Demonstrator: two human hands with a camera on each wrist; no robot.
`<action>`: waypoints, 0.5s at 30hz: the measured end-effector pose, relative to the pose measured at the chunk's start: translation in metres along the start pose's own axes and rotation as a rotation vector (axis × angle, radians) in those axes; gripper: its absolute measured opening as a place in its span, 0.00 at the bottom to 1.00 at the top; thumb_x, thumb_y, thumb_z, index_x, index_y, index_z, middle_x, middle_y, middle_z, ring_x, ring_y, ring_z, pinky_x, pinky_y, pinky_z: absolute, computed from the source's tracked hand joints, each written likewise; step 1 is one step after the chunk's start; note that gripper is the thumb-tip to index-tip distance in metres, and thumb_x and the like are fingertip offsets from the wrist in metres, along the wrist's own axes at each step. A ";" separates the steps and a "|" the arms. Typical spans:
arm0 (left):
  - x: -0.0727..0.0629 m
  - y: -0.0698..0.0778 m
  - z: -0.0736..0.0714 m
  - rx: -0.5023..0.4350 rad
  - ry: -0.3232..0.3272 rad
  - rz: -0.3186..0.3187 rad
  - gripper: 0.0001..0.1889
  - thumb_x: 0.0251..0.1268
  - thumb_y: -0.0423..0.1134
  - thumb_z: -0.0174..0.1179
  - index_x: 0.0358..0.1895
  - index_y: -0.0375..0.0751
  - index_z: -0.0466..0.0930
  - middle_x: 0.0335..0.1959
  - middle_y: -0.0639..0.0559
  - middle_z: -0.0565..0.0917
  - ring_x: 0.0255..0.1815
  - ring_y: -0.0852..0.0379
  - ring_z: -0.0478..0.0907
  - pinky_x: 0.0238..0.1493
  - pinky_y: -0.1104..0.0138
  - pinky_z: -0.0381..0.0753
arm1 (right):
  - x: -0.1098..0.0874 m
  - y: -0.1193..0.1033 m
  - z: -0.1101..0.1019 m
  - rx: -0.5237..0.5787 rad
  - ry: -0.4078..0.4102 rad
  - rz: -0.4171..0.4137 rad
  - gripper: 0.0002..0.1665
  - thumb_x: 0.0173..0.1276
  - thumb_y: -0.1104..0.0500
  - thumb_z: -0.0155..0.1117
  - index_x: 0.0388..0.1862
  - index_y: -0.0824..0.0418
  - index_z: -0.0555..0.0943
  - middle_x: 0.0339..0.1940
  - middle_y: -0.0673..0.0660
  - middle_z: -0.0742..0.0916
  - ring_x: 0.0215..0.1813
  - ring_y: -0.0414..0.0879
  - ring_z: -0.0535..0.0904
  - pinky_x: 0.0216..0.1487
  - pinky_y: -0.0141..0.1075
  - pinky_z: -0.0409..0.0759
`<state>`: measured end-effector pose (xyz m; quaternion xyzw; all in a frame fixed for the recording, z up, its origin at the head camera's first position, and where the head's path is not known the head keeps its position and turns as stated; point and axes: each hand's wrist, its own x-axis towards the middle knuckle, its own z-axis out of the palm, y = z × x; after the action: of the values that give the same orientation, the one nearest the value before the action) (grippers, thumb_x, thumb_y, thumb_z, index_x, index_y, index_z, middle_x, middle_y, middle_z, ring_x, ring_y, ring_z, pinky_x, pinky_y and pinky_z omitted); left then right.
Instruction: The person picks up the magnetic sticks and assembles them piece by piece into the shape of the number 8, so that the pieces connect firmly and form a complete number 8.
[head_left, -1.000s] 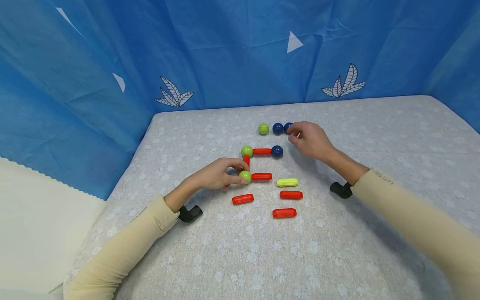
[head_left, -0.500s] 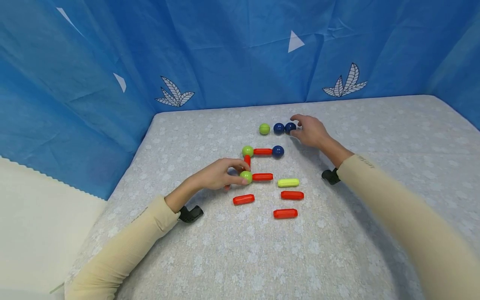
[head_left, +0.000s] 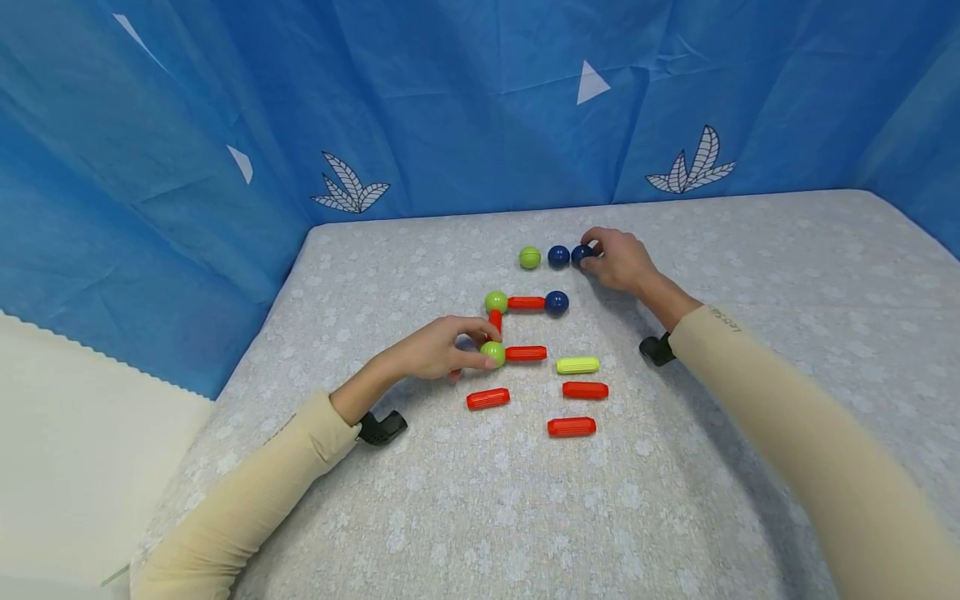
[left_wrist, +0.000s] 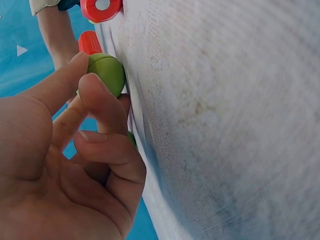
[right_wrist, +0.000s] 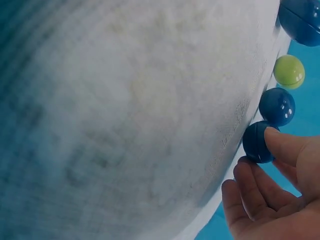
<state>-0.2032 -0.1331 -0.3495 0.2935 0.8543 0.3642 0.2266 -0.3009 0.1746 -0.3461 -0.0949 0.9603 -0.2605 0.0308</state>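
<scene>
My left hand (head_left: 442,347) pinches the near green ball (head_left: 492,354) between thumb and fingers; in the left wrist view that green ball (left_wrist: 112,71) has a red rod on it. A red connecting rod (head_left: 495,322) runs up from it to another green ball (head_left: 496,302), and a second rod (head_left: 527,353) points right. The far green ball joins a red rod (head_left: 527,302) ending in a dark blue ball (head_left: 557,302). At the back, my right hand (head_left: 621,260) pinches a loose dark blue ball (right_wrist: 255,142) with thumb and fingers.
Beside the pinched blue ball sit another blue ball (head_left: 558,256) and a green ball (head_left: 529,257). Loose rods lie nearer: a yellow one (head_left: 577,365) and red ones (head_left: 585,390), (head_left: 572,427), (head_left: 487,398). A blue curtain (head_left: 480,108) hangs behind the patterned tablecloth (head_left: 450,508).
My right hand has moved slightly back, and its fingers have closed around the rightmost blue ball. My left hand keeps its grip on the near green ball.
</scene>
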 end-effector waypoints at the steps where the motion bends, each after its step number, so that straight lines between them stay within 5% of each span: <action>1: 0.000 0.000 0.000 0.000 0.000 0.000 0.17 0.67 0.42 0.66 0.57 0.46 0.78 0.47 0.48 0.80 0.17 0.54 0.75 0.26 0.62 0.79 | 0.000 0.000 0.000 0.001 0.000 0.003 0.22 0.74 0.62 0.58 0.64 0.67 0.71 0.57 0.72 0.79 0.58 0.65 0.74 0.59 0.58 0.70; 15: 0.000 -0.001 0.000 -0.012 -0.006 0.003 0.17 0.67 0.43 0.65 0.57 0.46 0.78 0.47 0.48 0.80 0.17 0.53 0.74 0.26 0.62 0.78 | -0.029 -0.002 0.000 0.102 0.059 -0.058 0.22 0.73 0.62 0.61 0.62 0.67 0.73 0.52 0.70 0.82 0.51 0.62 0.76 0.52 0.54 0.73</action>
<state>-0.2036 -0.1336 -0.3501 0.2946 0.8510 0.3688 0.2303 -0.2724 0.1787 -0.3451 -0.1132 0.9431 -0.3126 -0.0002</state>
